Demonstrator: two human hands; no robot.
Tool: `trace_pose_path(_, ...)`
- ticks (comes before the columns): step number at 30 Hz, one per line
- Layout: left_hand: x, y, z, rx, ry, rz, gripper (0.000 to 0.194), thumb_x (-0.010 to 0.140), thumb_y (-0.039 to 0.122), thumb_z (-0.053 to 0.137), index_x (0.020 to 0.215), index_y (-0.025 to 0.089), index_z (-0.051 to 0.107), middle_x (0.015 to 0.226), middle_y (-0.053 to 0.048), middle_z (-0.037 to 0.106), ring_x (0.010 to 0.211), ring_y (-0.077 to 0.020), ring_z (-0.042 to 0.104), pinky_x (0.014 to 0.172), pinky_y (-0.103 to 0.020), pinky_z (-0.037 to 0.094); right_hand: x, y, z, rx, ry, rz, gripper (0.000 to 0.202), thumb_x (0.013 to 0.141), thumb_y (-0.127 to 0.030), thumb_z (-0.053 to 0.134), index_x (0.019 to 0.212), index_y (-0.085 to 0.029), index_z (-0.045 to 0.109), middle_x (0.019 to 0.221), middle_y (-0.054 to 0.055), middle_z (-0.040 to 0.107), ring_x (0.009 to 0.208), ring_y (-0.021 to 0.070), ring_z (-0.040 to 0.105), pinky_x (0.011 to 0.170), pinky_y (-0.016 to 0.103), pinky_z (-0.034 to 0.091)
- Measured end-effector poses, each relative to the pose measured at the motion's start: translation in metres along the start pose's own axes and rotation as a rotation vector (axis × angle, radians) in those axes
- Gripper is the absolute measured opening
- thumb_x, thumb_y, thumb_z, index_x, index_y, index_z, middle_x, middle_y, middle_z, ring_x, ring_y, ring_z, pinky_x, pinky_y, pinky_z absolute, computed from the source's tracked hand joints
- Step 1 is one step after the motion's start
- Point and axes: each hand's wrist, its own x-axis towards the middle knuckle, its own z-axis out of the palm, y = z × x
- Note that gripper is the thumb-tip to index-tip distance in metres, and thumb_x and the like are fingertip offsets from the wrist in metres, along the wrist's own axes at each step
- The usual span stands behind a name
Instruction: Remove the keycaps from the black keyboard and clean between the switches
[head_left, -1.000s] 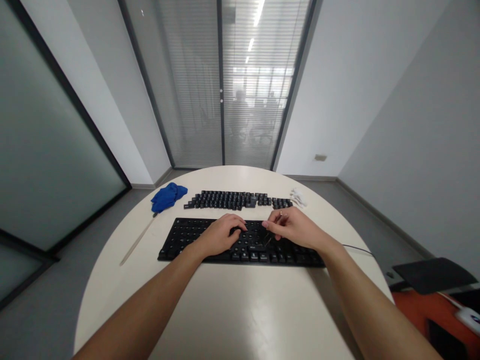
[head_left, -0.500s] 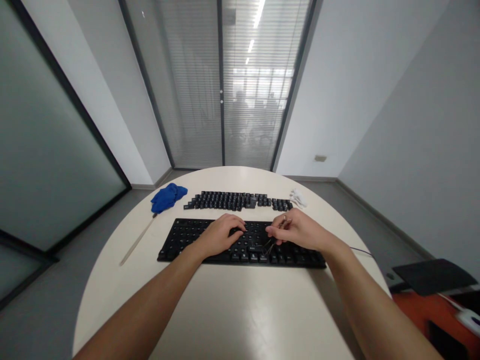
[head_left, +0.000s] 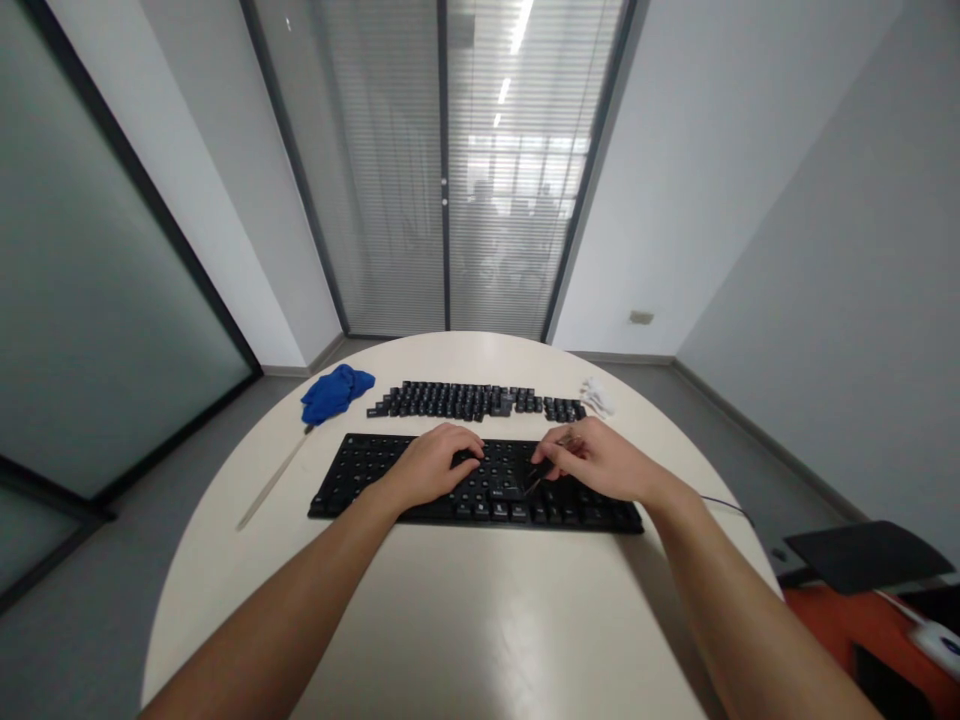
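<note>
A black keyboard (head_left: pixel 352 470) lies across the round table, many of its keycaps off and bare key posts showing. My left hand (head_left: pixel 435 462) rests on its middle, thumb and fingers apart, the fingertips touching the board, with nothing seen in the grasp. Over the right part of the keyboard, my right hand (head_left: pixel 596 460) is closed around a wire keycap puller (head_left: pixel 534 478). Its thin metal prongs point down and left at the large key near the lower rows. Whether the prongs grip that key, I cannot tell. Beyond the keyboard, loose black keycaps (head_left: pixel 442 401) sit in rows.
A blue cloth (head_left: pixel 336 394) lies at the left, beside a thin pale stick (head_left: pixel 274 480). A crumpled white cloth (head_left: pixel 596 396) is at the back right. The cable (head_left: pixel 724 502) runs off the right edge. An orange seat (head_left: pixel 832 630) stands beyond the table.
The keyboard has shifted slightly left, and my left hand has moved left with it. My right hand stays nearly in place, the puller's prongs now a little higher.
</note>
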Motion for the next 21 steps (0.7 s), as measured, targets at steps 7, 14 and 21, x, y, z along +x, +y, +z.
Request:
trace_pose_path(7, -0.001, -0.014, -0.003, -0.029, 0.018, 0.016, 0.009, 0.088, 0.019, 0.065, 0.095, 0.022, 0.069, 0.109, -0.003, 0.071, 0.106, -0.0199, 0.061, 0.099, -0.038, 0.046, -0.002, 0.004, 0.001, 0.042, -0.071, -0.019, 0.029, 0.091, -0.033, 0.055, 0.097, -0.014, 0.077, 0.08, 0.007, 0.078, 0.068, 0.0195, 0.072, 0.053, 0.024, 0.048)
trace_pose_path(14, -0.002, -0.017, 0.002, -0.043, 0.042, 0.021, 0.009, 0.087, 0.018, 0.066, 0.094, 0.023, 0.069, 0.107, -0.002, 0.071, 0.106, -0.0198, 0.061, 0.098, -0.038, 0.047, -0.004, 0.006, -0.004, 0.079, -0.11, -0.004, 0.043, 0.093, -0.047, 0.056, 0.113, -0.014, 0.075, 0.087, 0.009, 0.079, 0.068, 0.0186, 0.069, 0.054, 0.026, 0.046)
trace_pose_path(21, 0.0, -0.015, 0.0, -0.041, 0.045, 0.024, 0.009, 0.086, 0.017, 0.066, 0.093, 0.023, 0.069, 0.107, -0.002, 0.072, 0.106, -0.0204, 0.061, 0.098, -0.038, 0.046, -0.003, 0.006, -0.001, 0.081, -0.123, -0.031, 0.04, 0.092, -0.047, 0.059, 0.112, -0.017, 0.076, 0.087, 0.006, 0.079, 0.066, 0.0163, 0.064, 0.056, 0.025, 0.045)
